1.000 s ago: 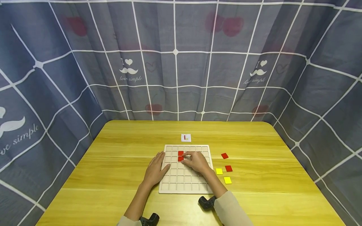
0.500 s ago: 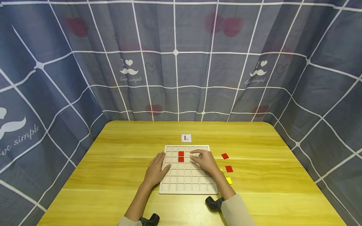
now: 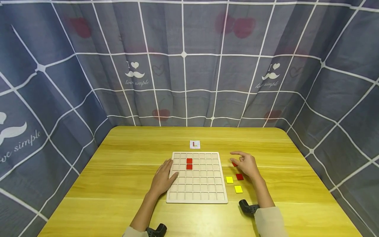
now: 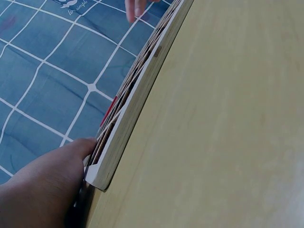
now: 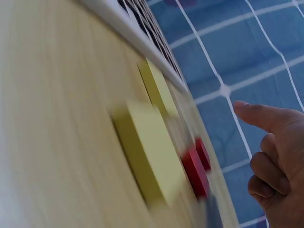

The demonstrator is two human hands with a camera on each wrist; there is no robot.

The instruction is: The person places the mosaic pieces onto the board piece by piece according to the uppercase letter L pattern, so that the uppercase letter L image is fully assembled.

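My left hand (image 3: 161,179) rests along the left edge of a pale gridded wooden board (image 3: 196,197), its thumb on the surface and its fingers extended. Two red square tiles (image 3: 189,164) sit in neighbouring cells, one behind the other, in the board's upper part. Right of the board, my right hand (image 3: 247,164) is over the farther loose red tile (image 3: 234,164), partly covering it in the head view. Thumb and index finger are spread with nothing seen between them. In the right wrist view the other fingers (image 5: 268,171) are curled. A second loose red tile (image 3: 239,176) lies nearer.
Two yellow tiles (image 3: 229,180) lie by the board's right side, close to the nearer red one. Behind the board is a small printed grid card (image 3: 194,144) with a coloured pattern. A checked curtain (image 3: 201,72) surrounds the yellow wooden table (image 3: 118,158).
My right hand has let go of the nearer red tile on the board, withdrawn, and moved right to the loose tiles. The left hand stays put.
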